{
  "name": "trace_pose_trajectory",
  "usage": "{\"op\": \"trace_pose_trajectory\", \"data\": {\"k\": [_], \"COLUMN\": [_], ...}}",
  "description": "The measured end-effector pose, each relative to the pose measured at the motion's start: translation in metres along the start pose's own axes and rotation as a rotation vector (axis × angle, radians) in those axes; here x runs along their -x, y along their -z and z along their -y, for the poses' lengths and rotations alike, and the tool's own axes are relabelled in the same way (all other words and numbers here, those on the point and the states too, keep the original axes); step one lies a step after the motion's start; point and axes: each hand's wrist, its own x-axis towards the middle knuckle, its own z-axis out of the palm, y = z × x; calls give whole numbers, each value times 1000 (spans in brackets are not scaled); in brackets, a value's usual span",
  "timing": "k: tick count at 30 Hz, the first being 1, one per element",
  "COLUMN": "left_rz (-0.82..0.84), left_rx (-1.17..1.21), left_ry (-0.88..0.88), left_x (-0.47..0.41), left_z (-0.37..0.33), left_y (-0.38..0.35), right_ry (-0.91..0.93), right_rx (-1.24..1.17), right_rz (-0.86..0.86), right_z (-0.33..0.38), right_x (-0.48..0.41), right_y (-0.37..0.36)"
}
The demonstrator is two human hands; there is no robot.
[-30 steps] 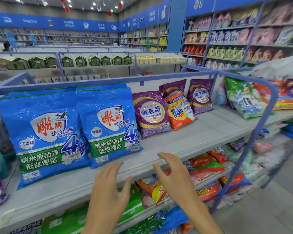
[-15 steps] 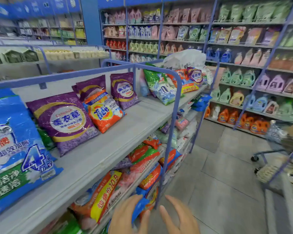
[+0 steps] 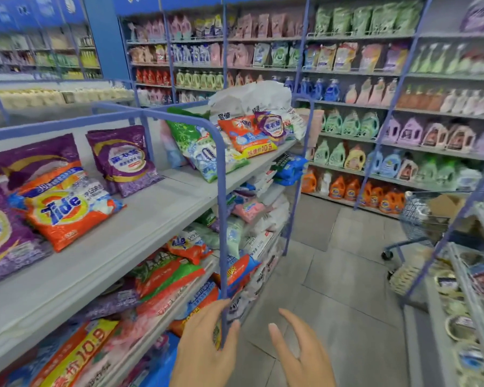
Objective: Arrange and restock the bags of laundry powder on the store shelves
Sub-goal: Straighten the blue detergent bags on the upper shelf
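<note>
An orange Tide bag (image 3: 65,203) lies on the grey top shelf (image 3: 140,219) between purple lavender bags (image 3: 123,159). Further along the shelf a green-and-white bag (image 3: 201,152) leans beside an orange bag marked 10.9 (image 3: 246,136), with a white sack (image 3: 252,97) behind them. Lower shelves hold several mixed bags (image 3: 168,277). My left hand (image 3: 204,347) is at the bottom, fingers relaxed, beside the blue shelf post (image 3: 222,247) and holding nothing. My right hand (image 3: 296,350) hangs over the floor with fingers straight, also holding nothing.
The tiled aisle floor (image 3: 327,289) runs ahead to the right. A wall rack of detergent bottles and refill pouches (image 3: 361,129) fills the far side. A wire shopping cart (image 3: 422,219) stands at the right, near another shelf unit (image 3: 464,303).
My view has swung right along the shelf, so the blue bags have left the frame. Both hands dropped from shelf height to the bottom of the view, still holding nothing.
</note>
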Motion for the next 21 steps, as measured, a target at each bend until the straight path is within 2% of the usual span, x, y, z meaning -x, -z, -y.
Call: {"op": "trace_pose_trajectory", "data": {"k": [2,10,18,21], "left_rz": [55,56,6,47], "left_rx": [54,75,85,70], "left_ry": [46,56,73,74], "left_x": [-12,-97,-227,-279], "left_z": [-8,-22,-39,-47], "left_y": [-16,-82,-162,-192], "right_ry": [18,16,22,-1], "right_rx": [3,19,17,2], "right_rz": [-13,26,42,37], "right_z": [-10,-31,-46,-52], "right_x": [-22,-127,-278,-336], "right_y": [15,47,77,93]}}
